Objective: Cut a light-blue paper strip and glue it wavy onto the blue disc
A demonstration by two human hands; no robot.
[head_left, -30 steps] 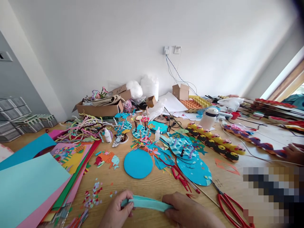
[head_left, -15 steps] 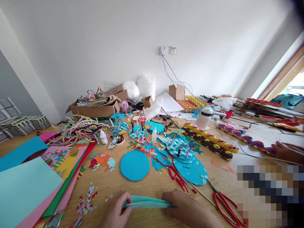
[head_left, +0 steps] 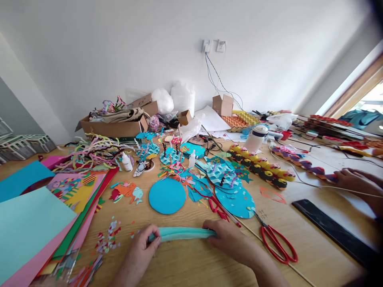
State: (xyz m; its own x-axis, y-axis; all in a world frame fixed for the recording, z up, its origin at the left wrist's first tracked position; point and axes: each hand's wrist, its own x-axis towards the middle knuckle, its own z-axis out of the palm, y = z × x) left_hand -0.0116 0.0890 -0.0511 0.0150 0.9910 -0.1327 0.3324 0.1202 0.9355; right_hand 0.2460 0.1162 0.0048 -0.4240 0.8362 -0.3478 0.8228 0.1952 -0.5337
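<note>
Between my two hands a strip of folded light-turquoise paper (head_left: 183,234) is stretched level just above the wooden table. My left hand (head_left: 141,250) pinches its left end between thumb and fingers. The right end is gripped by my right hand (head_left: 229,240), whose fingertips are partly hidden behind the paper. Beyond the strip lies a round blue disc (head_left: 166,196). Red-handled scissors (head_left: 278,241) rest to the right of my right hand, across a thin stick. Small coloured paper scraps (head_left: 109,235) are scattered to the left of my left hand.
Coloured paper sheets (head_left: 32,223) are stacked at the left. Glue bottles (head_left: 127,162), paper fish (head_left: 127,192) and wavy-patterned blue discs (head_left: 223,175) spread across the middle. A black flat bar (head_left: 329,227) lies at right, near another person's hand (head_left: 356,185). Cardboard boxes (head_left: 115,128) line the wall.
The view has tilted down slightly, so things sit higher in it. The paper strip looks narrower and flatter between my hands. Both hands keep their hold.
</note>
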